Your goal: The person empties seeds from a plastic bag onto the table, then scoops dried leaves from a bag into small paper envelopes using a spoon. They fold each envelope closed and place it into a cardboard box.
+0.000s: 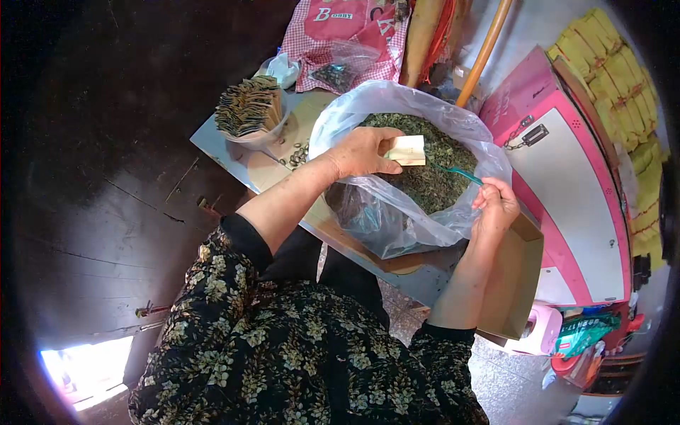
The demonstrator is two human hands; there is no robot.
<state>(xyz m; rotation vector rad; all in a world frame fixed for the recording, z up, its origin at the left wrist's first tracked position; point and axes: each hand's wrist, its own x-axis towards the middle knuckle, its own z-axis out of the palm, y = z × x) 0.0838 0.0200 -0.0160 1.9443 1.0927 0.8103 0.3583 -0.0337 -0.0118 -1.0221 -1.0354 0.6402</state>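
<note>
A small cream paper packet [406, 150] is pinched in my left hand [365, 151], above a clear plastic bag [397, 95] lying open on a board. Dried green leaf bits [443, 188] fill the bag. At the bag's right rim, my right hand [496, 202] is closed round the handle of a thin teal tool [462, 173]. The tool's far end reaches over the leaves beside the packet; its tip is too small to make out. To the left, a clear tub [253, 137] holds several upright filled packets [246, 106].
Small dark pieces [299, 156] lie between tub and bag. Behind stands a pink checked bag [340, 35] with a small bag of dark bits. A pink and white cabinet [567, 184] is on the right, a cardboard box [510, 283] below the right forearm, and an orange pole [485, 53] behind.
</note>
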